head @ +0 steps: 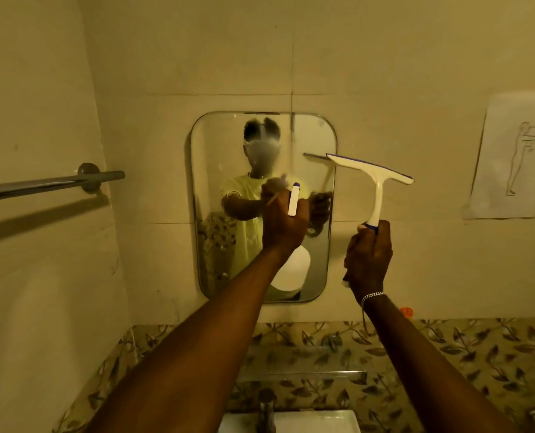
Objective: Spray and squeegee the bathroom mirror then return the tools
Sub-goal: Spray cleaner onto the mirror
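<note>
spray bottle (292, 267) mostly behind left hand (283, 225), sink (316, 421) cropped below

Mirror (225, 157) on wall, above shelf (300, 375) and sink (322, 421); towel rail (41, 184) to left; paper drawing (516, 157) to right.

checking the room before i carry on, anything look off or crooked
The paper sketch on the wall right of the mirror hangs tilted, its lower edge curling. Nothing looks spilled or broken.
</note>
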